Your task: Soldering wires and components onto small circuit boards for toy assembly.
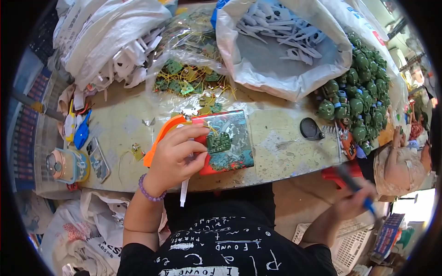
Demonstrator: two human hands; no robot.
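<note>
Hands first: from my remote seat I see the left hand [177, 154] at the centre of the frame, fingers curled down and pressing a small green circuit board [218, 142] against a red-edged work block [229, 138] with a mottled teal top; a thin white rod [184, 194] hangs from under that hand over the table's near edge. The right hand [351, 198], at the lower right and off the table, is motion-blurred but closed round a blue-handled tool [360, 195], probably a soldering iron or driver, though I cannot tell which. I judge the work to be mid-cycle: one board is seated on the block and steadied, while the tool is well apart from it, so nothing is being done to the board at this instant. How much is finished I can only read from the stock. A clear bag of green boards with yellow wires [186, 80] sits at upper centre, a white sack of pale plastic parts [281, 32] lies open at the top, and a heap of dark green toy bodies [361, 99] fills the upper right. All look plentiful, which suggests much remains. An orange plastic piece [159, 138] lies just beside the block, and a lone small board [136, 152] rests to the left on the worn tabletop [281, 142].
</note>
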